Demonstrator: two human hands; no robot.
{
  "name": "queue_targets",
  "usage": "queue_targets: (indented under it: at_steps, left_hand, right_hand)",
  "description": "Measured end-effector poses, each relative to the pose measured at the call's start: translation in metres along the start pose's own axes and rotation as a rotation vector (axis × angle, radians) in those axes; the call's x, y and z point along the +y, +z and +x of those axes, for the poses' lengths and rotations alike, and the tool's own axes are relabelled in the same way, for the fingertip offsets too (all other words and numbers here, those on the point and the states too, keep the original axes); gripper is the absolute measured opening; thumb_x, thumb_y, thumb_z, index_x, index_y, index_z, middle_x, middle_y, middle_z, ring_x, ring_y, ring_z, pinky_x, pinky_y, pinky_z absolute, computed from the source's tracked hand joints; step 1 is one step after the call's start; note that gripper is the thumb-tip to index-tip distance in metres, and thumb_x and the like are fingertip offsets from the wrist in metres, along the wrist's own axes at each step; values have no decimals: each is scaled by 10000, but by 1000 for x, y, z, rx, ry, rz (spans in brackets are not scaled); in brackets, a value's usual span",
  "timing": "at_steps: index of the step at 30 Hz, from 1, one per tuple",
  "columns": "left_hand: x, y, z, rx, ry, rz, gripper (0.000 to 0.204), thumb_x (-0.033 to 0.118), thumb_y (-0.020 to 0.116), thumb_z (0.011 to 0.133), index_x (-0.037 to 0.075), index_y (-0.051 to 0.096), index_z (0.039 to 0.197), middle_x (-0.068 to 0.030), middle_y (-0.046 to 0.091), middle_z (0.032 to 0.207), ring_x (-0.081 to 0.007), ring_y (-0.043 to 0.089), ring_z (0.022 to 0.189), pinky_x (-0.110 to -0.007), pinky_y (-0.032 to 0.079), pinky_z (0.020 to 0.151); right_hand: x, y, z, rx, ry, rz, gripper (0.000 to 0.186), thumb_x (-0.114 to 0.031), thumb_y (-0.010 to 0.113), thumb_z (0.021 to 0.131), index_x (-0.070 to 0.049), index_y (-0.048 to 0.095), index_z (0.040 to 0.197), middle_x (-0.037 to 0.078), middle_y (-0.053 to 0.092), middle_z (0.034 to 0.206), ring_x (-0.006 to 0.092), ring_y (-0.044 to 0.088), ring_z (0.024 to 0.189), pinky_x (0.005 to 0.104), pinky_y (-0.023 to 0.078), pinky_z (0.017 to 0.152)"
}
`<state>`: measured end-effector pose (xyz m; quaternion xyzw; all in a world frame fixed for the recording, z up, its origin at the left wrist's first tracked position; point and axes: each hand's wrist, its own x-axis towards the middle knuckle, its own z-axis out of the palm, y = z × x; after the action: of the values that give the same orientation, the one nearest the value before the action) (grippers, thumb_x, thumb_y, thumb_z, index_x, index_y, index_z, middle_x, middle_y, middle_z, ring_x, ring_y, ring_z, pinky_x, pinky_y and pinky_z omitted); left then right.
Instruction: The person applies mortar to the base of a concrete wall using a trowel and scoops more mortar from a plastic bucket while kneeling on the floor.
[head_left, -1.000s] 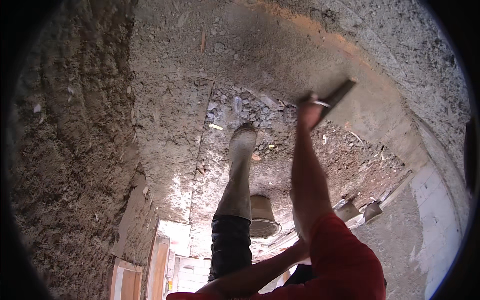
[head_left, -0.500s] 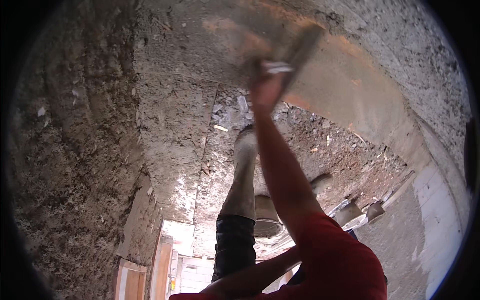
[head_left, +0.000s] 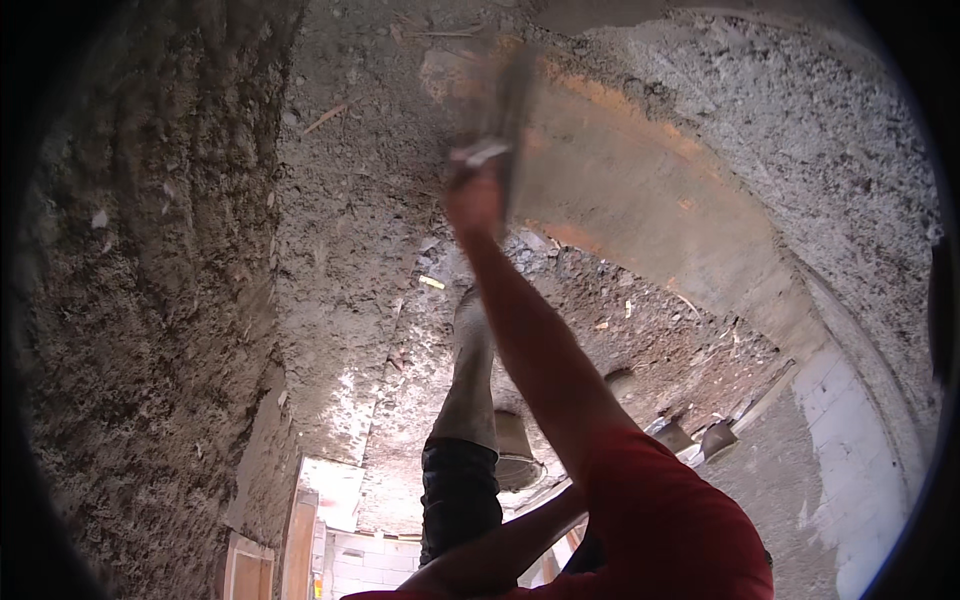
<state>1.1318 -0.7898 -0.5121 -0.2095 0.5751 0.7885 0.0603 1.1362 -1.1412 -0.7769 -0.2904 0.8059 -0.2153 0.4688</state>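
Observation:
My right hand (head_left: 473, 202) is closed round the grip of a long, flat plastering trowel (head_left: 516, 105). Motion smears the blade, which lies against or just above the left end of a smooth grey-brown band of mortar (head_left: 640, 165) with orange patches. A pale strip shows by my knuckles; I cannot make out what it is. My left forearm (head_left: 500, 550) crosses low in the picture and passes behind my red sleeve, so my left hand is hidden.
Rubble and debris (head_left: 660, 300) cover the ground below the band. Several buckets stand there, one (head_left: 515, 450) beside my boot (head_left: 472, 365). A rough dark wall (head_left: 150, 300) rises at left, with wooden frames (head_left: 250, 570) below it. White tiles (head_left: 860, 430) show at right.
My right hand has swept left with the trowel, and the blade has turned more upright in the picture. The whole view has shifted slightly.

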Motion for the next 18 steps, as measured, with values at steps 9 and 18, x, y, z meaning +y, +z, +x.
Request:
queue_targets:
  at_steps: [9,18]
  left_hand:
    - [17,-18,24,0,77,-92,287,335,632,827,69,645,935,-195,655,870,-343,655,832,-482,484,693]
    - [17,-24,52,95,128,-141,300,337,631,839,65,641,964,-202,658,882,-347,658,829,-486,492,718]
  right_hand:
    - [109,-119,81,159,-137,-1596,264,-247,532,908,-26,674,925,119,690,955,236,655,828,379,474,677]
    - [-48,50,68,121,-104,-513,372,-192,497,957,35,527,1250,187,651,1077,295,633,990,446,459,931]
